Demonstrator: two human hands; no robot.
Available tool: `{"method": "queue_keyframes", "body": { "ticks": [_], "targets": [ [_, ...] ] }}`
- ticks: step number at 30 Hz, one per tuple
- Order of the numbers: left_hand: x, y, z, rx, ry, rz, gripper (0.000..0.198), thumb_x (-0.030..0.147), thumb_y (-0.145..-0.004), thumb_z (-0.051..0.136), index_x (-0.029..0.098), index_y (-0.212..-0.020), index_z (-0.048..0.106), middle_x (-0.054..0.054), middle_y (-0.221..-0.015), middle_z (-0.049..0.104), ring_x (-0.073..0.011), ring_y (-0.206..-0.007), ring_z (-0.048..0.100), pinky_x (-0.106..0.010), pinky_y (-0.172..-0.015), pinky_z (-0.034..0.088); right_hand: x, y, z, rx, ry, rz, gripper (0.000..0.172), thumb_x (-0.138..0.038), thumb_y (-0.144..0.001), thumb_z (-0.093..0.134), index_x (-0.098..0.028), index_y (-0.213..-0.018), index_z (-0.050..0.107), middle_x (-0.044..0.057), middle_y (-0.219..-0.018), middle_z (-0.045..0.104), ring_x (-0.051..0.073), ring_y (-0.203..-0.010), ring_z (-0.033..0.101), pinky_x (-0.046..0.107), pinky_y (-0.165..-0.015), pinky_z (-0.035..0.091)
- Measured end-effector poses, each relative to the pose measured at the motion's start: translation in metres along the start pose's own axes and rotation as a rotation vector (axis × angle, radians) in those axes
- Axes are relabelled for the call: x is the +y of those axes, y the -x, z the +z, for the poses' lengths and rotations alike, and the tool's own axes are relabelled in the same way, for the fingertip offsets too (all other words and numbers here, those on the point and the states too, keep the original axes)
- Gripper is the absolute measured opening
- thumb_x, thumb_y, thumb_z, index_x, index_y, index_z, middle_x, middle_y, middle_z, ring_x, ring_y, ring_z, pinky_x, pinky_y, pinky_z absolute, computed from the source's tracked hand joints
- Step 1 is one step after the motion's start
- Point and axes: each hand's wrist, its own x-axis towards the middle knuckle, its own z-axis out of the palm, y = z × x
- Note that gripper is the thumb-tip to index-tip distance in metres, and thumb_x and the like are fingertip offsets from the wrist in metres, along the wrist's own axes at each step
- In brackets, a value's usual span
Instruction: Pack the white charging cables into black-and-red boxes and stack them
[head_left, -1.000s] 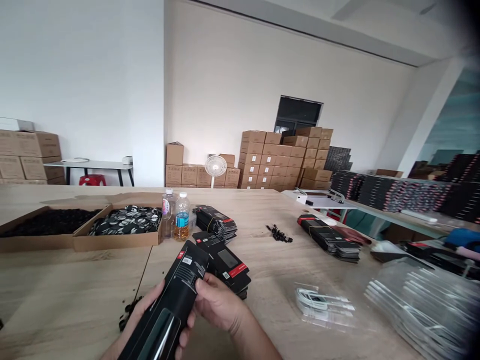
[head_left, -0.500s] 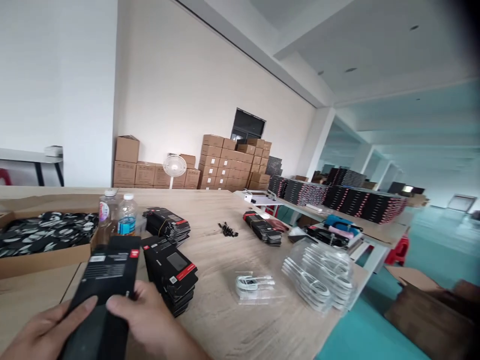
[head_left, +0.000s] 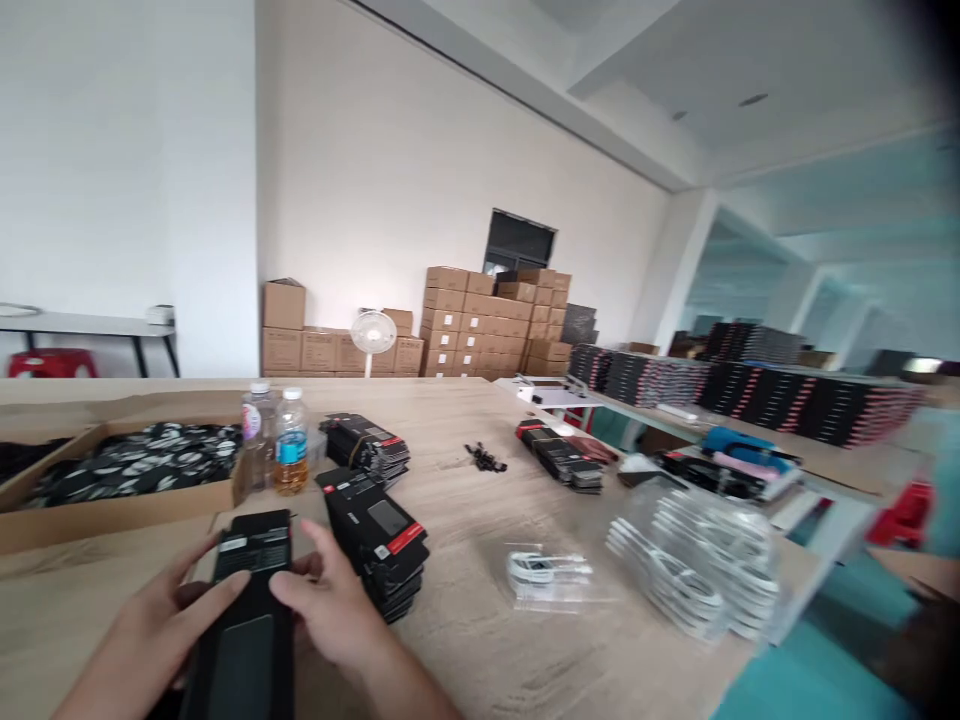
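Note:
A black cardboard packaging box [head_left: 247, 640] with a grey window-like panel is held between both hands at the lower left. My left hand [head_left: 161, 620] grips its left side, thumb lying on the top face. On the right side my right hand [head_left: 330, 600] grips it, thumb pressed on the face near the edge and index finger raised beside it. Just right of the box stands a stack of flat black boxes [head_left: 379, 540] with red bands. Behind that lies another stack of black boxes [head_left: 367, 447] tied with a band.
Left is a carton [head_left: 112, 510] of round black-and-white pieces, beside two plastic bottles [head_left: 291, 440]. Bagged white cables [head_left: 697, 560] lie on the right, a smaller bag of cable [head_left: 547, 575] nearer the middle. Small black parts [head_left: 485, 458] and a banded box stack [head_left: 559, 455] sit farther back.
My view has turned left, so the table's things appear shifted right. The box in my hands is tilted lower, showing its grey panel more plainly, and my right index finger has lifted.

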Motion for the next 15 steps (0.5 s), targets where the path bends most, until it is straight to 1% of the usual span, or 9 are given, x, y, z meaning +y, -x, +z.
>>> {"method": "queue_keyframes", "body": {
  "ticks": [2, 4, 6, 8, 9, 11, 13, 14, 15],
  "targets": [
    [0.014, 0.005, 0.007, -0.066, 0.019, 0.008, 0.087, 0.054, -0.072, 0.076, 0.021, -0.145, 0.040, -0.001, -0.069, 0.074, -0.0201, -0.046, 0.066, -0.024, -0.037, 0.048, -0.003, -0.001, -0.002, -0.061, -0.036, -0.033, 0.089, -0.035, -0.063, 0.085, -0.024, -0.142, 0.046, -0.001, -0.095, 0.062, 0.017, -0.083, 0.063, 0.031, -0.077, 0.047],
    [0.019, 0.007, 0.010, -0.112, 0.134, 0.014, 0.090, 0.054, -0.073, 0.076, 0.021, -0.147, 0.036, -0.004, -0.083, 0.077, -0.0248, -0.067, 0.074, -0.030, -0.055, 0.058, -0.006, 0.000, -0.003, -0.109, -0.067, -0.032, 0.091, -0.036, -0.065, 0.084, -0.025, -0.145, 0.042, -0.001, -0.093, 0.063, 0.019, -0.085, 0.064, 0.032, -0.078, 0.047],
    [0.018, 0.008, 0.010, -0.132, 0.218, 0.030, 0.087, 0.054, -0.076, 0.074, 0.022, -0.146, 0.036, -0.006, -0.095, 0.077, -0.0271, -0.084, 0.075, -0.034, -0.069, 0.061, -0.009, 0.001, -0.002, -0.146, -0.088, -0.004, 0.094, -0.036, -0.066, 0.084, -0.027, -0.147, 0.037, 0.000, -0.095, 0.064, 0.019, -0.084, 0.064, 0.031, -0.073, 0.048],
    [0.016, 0.008, 0.009, -0.125, 0.241, 0.055, 0.079, 0.055, -0.078, 0.072, 0.021, -0.142, 0.041, -0.006, -0.098, 0.076, -0.0261, -0.088, 0.073, -0.033, -0.072, 0.059, -0.011, 0.003, -0.001, -0.165, -0.090, 0.007, 0.094, -0.035, -0.065, 0.085, -0.029, -0.146, 0.038, -0.001, -0.094, 0.065, 0.017, -0.077, 0.064, 0.027, -0.063, 0.046],
    [0.015, 0.008, 0.009, -0.117, 0.242, 0.067, 0.074, 0.055, -0.078, 0.071, 0.020, -0.138, 0.045, -0.006, -0.098, 0.076, -0.0250, -0.086, 0.073, -0.031, -0.071, 0.059, -0.012, 0.004, 0.000, -0.168, -0.083, 0.000, 0.088, -0.035, -0.064, 0.085, -0.029, -0.142, 0.043, -0.002, -0.091, 0.065, 0.016, -0.072, 0.062, 0.025, -0.059, 0.045],
    [0.016, 0.009, 0.011, -0.111, 0.248, 0.078, 0.063, 0.055, -0.079, 0.070, 0.019, -0.128, 0.054, -0.005, -0.098, 0.076, -0.0227, -0.081, 0.071, -0.029, -0.069, 0.057, -0.011, 0.003, 0.002, -0.158, -0.056, -0.022, 0.066, -0.039, -0.065, 0.083, -0.027, -0.125, 0.057, -0.004, -0.082, 0.064, 0.013, -0.062, 0.058, 0.022, -0.053, 0.042],
    [0.019, 0.011, 0.013, -0.140, 0.255, 0.085, 0.053, 0.053, -0.080, 0.069, 0.019, -0.119, 0.059, -0.004, -0.099, 0.075, -0.0206, -0.079, 0.069, -0.027, -0.069, 0.055, -0.009, 0.000, 0.002, -0.123, -0.017, -0.037, 0.042, -0.049, -0.070, 0.079, -0.022, -0.099, 0.065, -0.004, -0.070, 0.062, 0.012, -0.054, 0.054, 0.022, -0.049, 0.041],
    [0.021, 0.013, 0.014, -0.168, 0.259, 0.087, 0.048, 0.052, -0.081, 0.068, 0.020, -0.117, 0.060, -0.004, -0.101, 0.075, -0.0199, -0.080, 0.069, -0.026, -0.070, 0.054, -0.008, -0.002, 0.002, -0.088, -0.001, -0.045, 0.040, -0.055, -0.072, 0.075, -0.021, -0.088, 0.066, -0.005, -0.065, 0.059, 0.012, -0.052, 0.053, 0.022, -0.047, 0.040],
    [0.023, 0.014, 0.015, -0.198, 0.265, 0.094, 0.045, 0.051, -0.083, 0.067, 0.020, -0.116, 0.060, -0.003, -0.102, 0.074, -0.0192, -0.081, 0.068, -0.026, -0.072, 0.053, -0.007, -0.005, 0.001, -0.042, 0.010, -0.058, 0.043, -0.061, -0.074, 0.071, -0.020, -0.082, 0.066, -0.005, -0.060, 0.057, 0.012, -0.049, 0.051, 0.023, -0.046, 0.040]
  ]
}}
